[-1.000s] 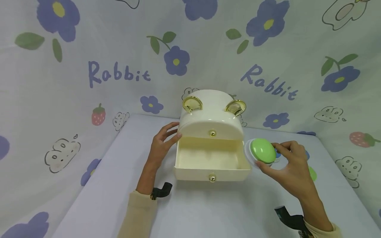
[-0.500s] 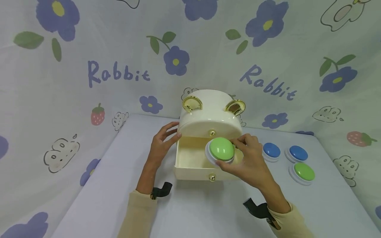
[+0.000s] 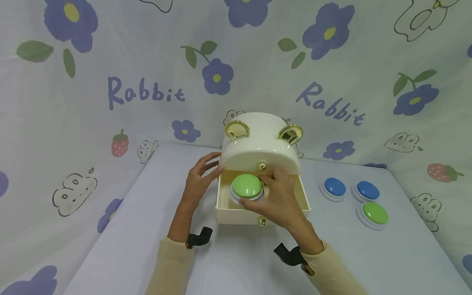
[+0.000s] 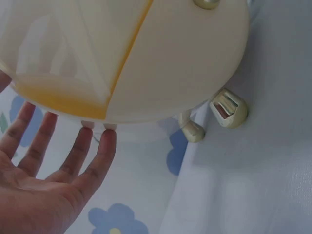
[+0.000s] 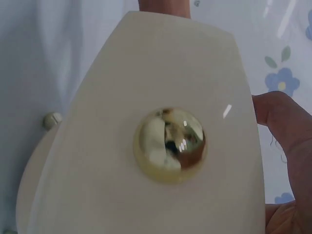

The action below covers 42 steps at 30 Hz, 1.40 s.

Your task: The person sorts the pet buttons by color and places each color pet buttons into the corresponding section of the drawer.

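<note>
A white push button with a green dome (image 3: 246, 185) is pinched between the thumb and fingers of my right hand (image 3: 282, 200), over the left part of a pulled-out drawer (image 3: 234, 216). Whether its base touches the drawer floor I cannot tell. The drawer belongs to a cream storage box (image 3: 262, 141) with gold ears. My left hand (image 3: 195, 184) touches the box's left side; in the left wrist view its fingers (image 4: 100, 158) are extended, tips against the wall. In the right wrist view the drawer front with its gold knob (image 5: 170, 146) covers most of my right hand.
Right of the box, two blue buttons (image 3: 334, 187) (image 3: 368, 190) and another green button (image 3: 375, 213) lie on the white tabletop (image 3: 354, 262). A flowered cloth (image 3: 155, 119) hangs close behind the box.
My right hand has carried the green button leftward, from beside the box to over the open drawer. The buttons on the right came into full view. My left hand has stayed on the box.
</note>
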Tool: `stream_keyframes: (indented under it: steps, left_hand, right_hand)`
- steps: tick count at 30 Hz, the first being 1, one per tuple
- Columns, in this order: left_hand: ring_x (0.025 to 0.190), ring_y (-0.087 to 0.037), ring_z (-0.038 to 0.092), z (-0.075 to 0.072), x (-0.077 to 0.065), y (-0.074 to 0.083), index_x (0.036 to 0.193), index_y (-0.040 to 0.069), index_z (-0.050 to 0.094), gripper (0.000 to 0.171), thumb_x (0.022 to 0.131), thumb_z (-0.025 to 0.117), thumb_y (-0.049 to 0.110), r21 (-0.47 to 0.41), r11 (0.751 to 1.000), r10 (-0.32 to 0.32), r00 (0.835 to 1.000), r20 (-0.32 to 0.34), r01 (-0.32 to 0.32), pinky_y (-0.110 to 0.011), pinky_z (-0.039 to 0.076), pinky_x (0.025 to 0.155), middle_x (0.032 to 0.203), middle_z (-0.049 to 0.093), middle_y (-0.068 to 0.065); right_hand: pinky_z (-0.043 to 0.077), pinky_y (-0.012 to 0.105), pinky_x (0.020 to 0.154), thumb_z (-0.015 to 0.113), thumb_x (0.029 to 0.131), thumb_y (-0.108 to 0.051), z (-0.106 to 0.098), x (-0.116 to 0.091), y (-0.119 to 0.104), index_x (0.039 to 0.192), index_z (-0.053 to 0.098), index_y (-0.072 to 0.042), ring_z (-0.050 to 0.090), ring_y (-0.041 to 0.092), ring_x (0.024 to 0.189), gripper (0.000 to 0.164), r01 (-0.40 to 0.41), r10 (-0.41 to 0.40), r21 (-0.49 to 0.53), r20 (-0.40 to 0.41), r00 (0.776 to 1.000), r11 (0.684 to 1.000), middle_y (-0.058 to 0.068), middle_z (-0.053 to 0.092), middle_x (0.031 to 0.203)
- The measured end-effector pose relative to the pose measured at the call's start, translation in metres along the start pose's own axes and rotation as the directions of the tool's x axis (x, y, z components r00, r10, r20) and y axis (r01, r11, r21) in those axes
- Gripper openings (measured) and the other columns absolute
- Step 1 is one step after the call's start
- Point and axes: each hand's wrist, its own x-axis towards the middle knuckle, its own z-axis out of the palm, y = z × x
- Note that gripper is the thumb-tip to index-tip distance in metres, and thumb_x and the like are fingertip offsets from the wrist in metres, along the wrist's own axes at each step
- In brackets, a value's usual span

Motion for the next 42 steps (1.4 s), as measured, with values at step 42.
stream_keyframes:
  steps: [42]
  left_hand:
    - [0.135,-0.035,0.046,0.001,-0.001,0.006,0.145,0.015,0.054,0.054,0.095,0.072,0.023,0.005,1.000,-0.022,1.000,0.003,0.022,-0.059,0.039,0.105,0.149,0.048,-0.001]
  right_hand:
    - [0.028,0.060,0.082,0.080,0.087,-0.033,-0.108,-0.098,0.176,0.133,0.058,0.008,0.038,0.048,0.113,0.065,-0.463,0.435,-0.146,-0.185,0.881,0.874,0.029,0.042,0.120]
